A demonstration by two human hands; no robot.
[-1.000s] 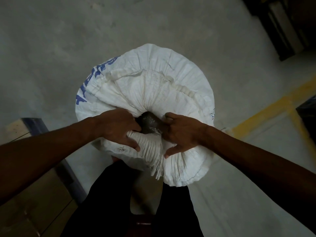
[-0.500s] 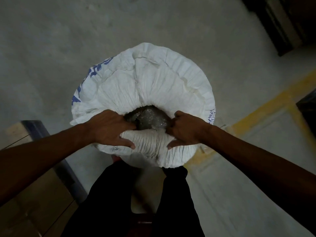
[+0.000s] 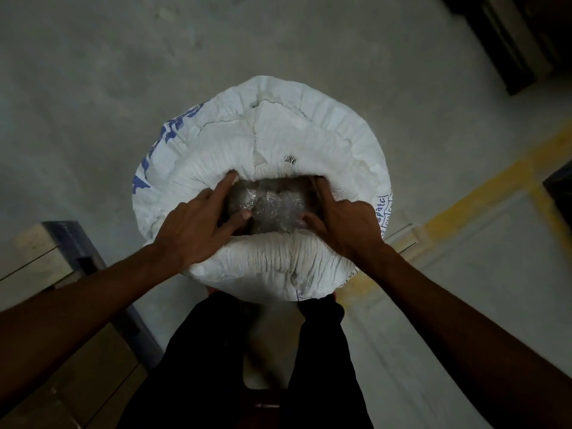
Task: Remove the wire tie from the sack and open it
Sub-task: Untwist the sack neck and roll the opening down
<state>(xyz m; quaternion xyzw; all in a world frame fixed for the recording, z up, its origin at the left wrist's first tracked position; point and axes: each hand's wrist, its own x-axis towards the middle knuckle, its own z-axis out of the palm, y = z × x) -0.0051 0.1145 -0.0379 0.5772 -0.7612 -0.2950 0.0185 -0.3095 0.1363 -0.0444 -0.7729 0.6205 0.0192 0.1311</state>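
Observation:
A white woven sack (image 3: 278, 131) with blue print stands upright on the floor between my legs. Its mouth is spread open in the middle, and a clear plastic inner liner (image 3: 272, 205) shows inside. My left hand (image 3: 198, 227) rests on the left edge of the opening, index finger stretched to the far rim and thumb inside. My right hand (image 3: 343, 221) sits on the right edge, fingers hooked over the rim, thumb on the liner. No wire tie is visible.
A wooden pallet or crate (image 3: 46, 274) with a blue edge lies at the left. A yellow floor line (image 3: 483, 193) runs at the right. Dark shelving (image 3: 526, 41) stands at the top right, and a dark object (image 3: 560, 187) at the right edge.
The sack's mouth has widened from a small gap to a broad opening showing the liner. Both hands moved apart, and the fingers stretched out along the rim.

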